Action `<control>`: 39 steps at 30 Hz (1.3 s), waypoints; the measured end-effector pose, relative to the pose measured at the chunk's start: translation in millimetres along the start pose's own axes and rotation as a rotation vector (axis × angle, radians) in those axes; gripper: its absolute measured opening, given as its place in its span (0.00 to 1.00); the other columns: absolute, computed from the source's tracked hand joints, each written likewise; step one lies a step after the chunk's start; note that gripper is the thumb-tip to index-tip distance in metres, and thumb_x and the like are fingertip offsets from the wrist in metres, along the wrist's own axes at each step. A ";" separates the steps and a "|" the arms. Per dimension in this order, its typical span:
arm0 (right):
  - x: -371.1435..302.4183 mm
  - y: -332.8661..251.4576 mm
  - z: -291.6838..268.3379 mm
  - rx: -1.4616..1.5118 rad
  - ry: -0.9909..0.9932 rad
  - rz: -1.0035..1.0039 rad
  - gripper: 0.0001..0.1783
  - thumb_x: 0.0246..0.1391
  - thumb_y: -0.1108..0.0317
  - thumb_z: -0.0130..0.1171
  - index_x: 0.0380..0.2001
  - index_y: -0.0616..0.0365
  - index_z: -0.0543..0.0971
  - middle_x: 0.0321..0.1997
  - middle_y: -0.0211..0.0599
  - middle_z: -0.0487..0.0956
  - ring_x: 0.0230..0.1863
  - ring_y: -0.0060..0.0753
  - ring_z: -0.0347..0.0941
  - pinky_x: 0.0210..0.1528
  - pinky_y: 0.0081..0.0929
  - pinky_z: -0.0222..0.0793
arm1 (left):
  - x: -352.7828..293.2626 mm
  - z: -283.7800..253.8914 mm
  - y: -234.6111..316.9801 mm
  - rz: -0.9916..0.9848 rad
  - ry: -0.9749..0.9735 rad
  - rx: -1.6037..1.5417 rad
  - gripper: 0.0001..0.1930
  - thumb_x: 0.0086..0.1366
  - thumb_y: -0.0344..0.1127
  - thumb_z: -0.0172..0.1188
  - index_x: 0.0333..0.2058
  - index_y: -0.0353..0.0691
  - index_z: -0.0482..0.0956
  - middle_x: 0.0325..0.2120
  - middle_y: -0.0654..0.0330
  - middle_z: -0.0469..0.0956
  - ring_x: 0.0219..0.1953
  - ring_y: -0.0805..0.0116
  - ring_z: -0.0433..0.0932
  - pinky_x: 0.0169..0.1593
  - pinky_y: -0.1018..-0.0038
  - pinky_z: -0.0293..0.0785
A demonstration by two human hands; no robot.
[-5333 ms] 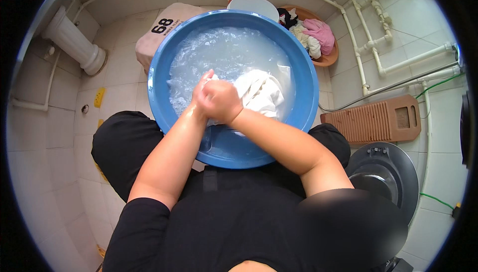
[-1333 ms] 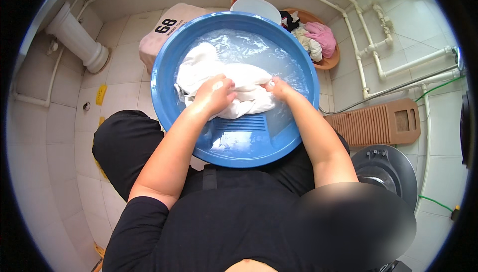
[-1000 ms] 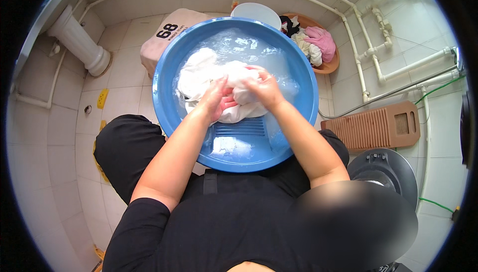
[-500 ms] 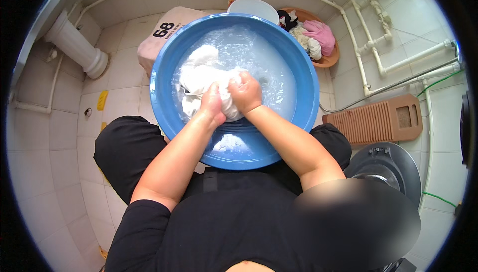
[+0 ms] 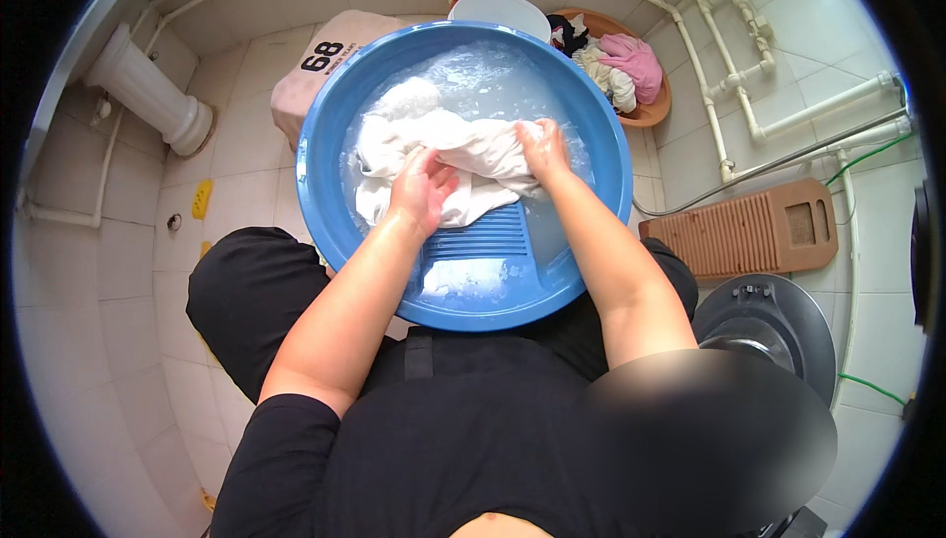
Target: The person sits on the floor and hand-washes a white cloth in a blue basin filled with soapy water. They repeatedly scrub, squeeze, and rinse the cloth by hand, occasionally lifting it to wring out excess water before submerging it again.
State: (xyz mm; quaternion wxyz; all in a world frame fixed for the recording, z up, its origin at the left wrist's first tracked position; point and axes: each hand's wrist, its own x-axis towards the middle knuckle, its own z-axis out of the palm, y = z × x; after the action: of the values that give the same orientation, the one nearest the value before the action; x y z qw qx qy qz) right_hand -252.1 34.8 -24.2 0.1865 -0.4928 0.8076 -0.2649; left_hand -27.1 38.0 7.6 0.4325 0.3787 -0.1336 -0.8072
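Note:
A wet white cloth garment (image 5: 473,149) lies stretched sideways in a large blue basin (image 5: 313,218) of cloudy water. My right hand (image 5: 544,152) is closed round the garment's right end. At its near left side, my left hand (image 5: 426,190) touches the fabric with the palm turned up and fingers apart. Below the cloth, the ridged washboard part (image 5: 478,237) moulded into the basin shows. Folds hide the rest of the garment and some fingertips of my right hand.
Behind the basin stand a white round lid or tub (image 5: 500,14) and an orange-brown basin (image 5: 658,109) of clothes. A pink cloth-covered object (image 5: 296,90) sits at the far left. To the right lie a brown washboard (image 5: 734,233) and a dark round-lidded object (image 5: 778,311); pipes (image 5: 705,65) line the wall.
My hands have moved apart, the right one outward with the garment's end. The bunched cloth is now spread wider, and the basin's ridges are uncovered. My left hand has loosened its grip.

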 end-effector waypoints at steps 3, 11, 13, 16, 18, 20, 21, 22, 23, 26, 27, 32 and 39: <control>1.6 22.8 -2.9 -0.068 -0.343 0.100 0.42 0.38 0.35 0.58 0.44 0.66 0.72 0.48 0.59 0.71 0.53 0.50 0.67 0.53 0.34 0.62 | 0.8 -1.1 -3.5 0.120 0.134 0.112 0.16 0.61 0.37 0.50 0.45 0.38 0.65 0.39 0.57 0.69 0.40 0.65 0.70 0.43 0.70 0.68; -14.7 -32.4 5.9 0.689 -0.105 -0.301 0.26 0.39 0.67 0.65 0.42 0.66 0.71 0.41 0.40 0.75 0.43 0.25 0.70 0.45 0.21 0.66 | -6.8 12.8 1.9 -0.050 0.002 -0.004 0.21 0.63 0.44 0.47 0.50 0.36 0.60 0.46 0.48 0.66 0.48 0.53 0.69 0.51 0.60 0.67; -51.3 -84.9 1.8 0.715 -0.356 -0.221 0.25 0.41 0.65 0.65 0.43 0.66 0.71 0.41 0.38 0.75 0.42 0.22 0.68 0.45 0.21 0.66 | -8.4 11.8 9.6 -0.167 -0.049 -0.091 0.23 0.65 0.48 0.42 0.50 0.37 0.61 0.46 0.48 0.68 0.47 0.54 0.70 0.51 0.59 0.67; -110.1 -128.6 -20.4 0.560 -0.348 -0.835 0.18 0.39 0.69 0.61 0.37 0.63 0.74 0.36 0.44 0.75 0.35 0.39 0.74 0.39 0.26 0.68 | -5.7 -3.7 27.7 -0.252 -0.293 -0.176 0.32 0.59 0.63 0.40 0.45 0.38 0.70 0.37 0.52 0.74 0.39 0.59 0.74 0.46 0.64 0.70; -137.1 -145.4 -24.8 0.459 -0.262 -1.016 0.14 0.37 0.68 0.61 0.29 0.61 0.73 0.31 0.44 0.74 0.32 0.42 0.73 0.35 0.30 0.68 | -11.1 -2.7 32.0 -0.271 -0.272 -0.114 0.31 0.60 0.61 0.41 0.44 0.38 0.70 0.37 0.53 0.75 0.37 0.59 0.75 0.44 0.64 0.71; -143.6 -151.2 -19.3 0.387 -0.185 -1.051 0.13 0.35 0.64 0.61 0.25 0.58 0.73 0.28 0.42 0.74 0.29 0.43 0.72 0.32 0.32 0.68 | -15.1 6.4 24.4 -0.268 -0.193 -0.067 0.29 0.61 0.59 0.41 0.45 0.37 0.70 0.37 0.52 0.75 0.37 0.58 0.75 0.44 0.65 0.71; -143.5 -150.1 -13.3 0.347 -0.144 -1.034 0.13 0.35 0.62 0.61 0.24 0.57 0.73 0.28 0.41 0.74 0.28 0.43 0.72 0.31 0.33 0.69 | -23.5 8.5 20.3 -0.092 -0.198 0.084 0.28 0.62 0.57 0.40 0.45 0.37 0.70 0.37 0.52 0.75 0.37 0.58 0.75 0.43 0.65 0.71; -141.7 -146.9 -7.6 0.308 -0.100 -1.016 0.13 0.35 0.60 0.61 0.24 0.55 0.73 0.27 0.40 0.75 0.27 0.42 0.72 0.31 0.34 0.69 | -35.8 10.4 16.0 0.086 -0.203 0.237 0.27 0.62 0.56 0.40 0.45 0.37 0.70 0.37 0.52 0.75 0.37 0.58 0.75 0.43 0.65 0.71; -130.8 -141.8 2.6 0.316 0.006 -1.065 0.15 0.36 0.57 0.60 0.25 0.55 0.73 0.27 0.42 0.75 0.26 0.44 0.73 0.30 0.34 0.70 | -15.1 -9.6 8.2 0.026 -0.331 0.032 0.25 0.64 0.53 0.39 0.46 0.38 0.70 0.38 0.52 0.75 0.38 0.59 0.75 0.44 0.65 0.71; -87.9 -119.0 17.4 0.165 0.037 -0.501 0.17 0.40 0.55 0.57 0.26 0.57 0.75 0.27 0.47 0.75 0.29 0.46 0.74 0.33 0.36 0.70 | 1.7 -10.4 -4.6 -0.142 -0.145 -0.177 0.21 0.64 0.47 0.38 0.46 0.38 0.69 0.41 0.55 0.74 0.43 0.60 0.73 0.48 0.64 0.69; -72.4 -110.8 15.4 0.178 0.053 -0.356 0.17 0.41 0.54 0.56 0.26 0.57 0.75 0.26 0.48 0.75 0.29 0.46 0.74 0.33 0.36 0.70 | 1.3 2.4 -3.5 -0.132 -0.077 -0.111 0.20 0.64 0.47 0.39 0.46 0.39 0.69 0.42 0.55 0.73 0.44 0.60 0.73 0.50 0.64 0.68; -114.8 -137.2 11.7 0.221 -0.037 -0.592 0.15 0.43 0.55 0.55 0.24 0.58 0.75 0.28 0.47 0.76 0.32 0.47 0.74 0.36 0.38 0.69 | 14.5 -19.8 -30.4 0.195 -0.384 -0.238 0.20 0.60 0.51 0.43 0.40 0.41 0.71 0.37 0.59 0.74 0.40 0.65 0.74 0.44 0.66 0.71; -52.8 -91.9 14.5 0.016 0.084 -0.300 0.20 0.43 0.54 0.58 0.33 0.59 0.73 0.32 0.50 0.76 0.34 0.52 0.73 0.37 0.40 0.68 | -8.3 9.3 2.5 -0.121 -0.034 -0.100 0.21 0.65 0.43 0.32 0.46 0.37 0.69 0.45 0.55 0.72 0.48 0.61 0.70 0.54 0.62 0.64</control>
State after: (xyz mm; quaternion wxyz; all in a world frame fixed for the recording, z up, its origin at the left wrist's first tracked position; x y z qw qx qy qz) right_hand -156.4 44.0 22.7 0.1149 -0.5950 0.7299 -0.3163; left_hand -29.6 42.2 19.4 0.3991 0.3502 -0.0775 -0.8439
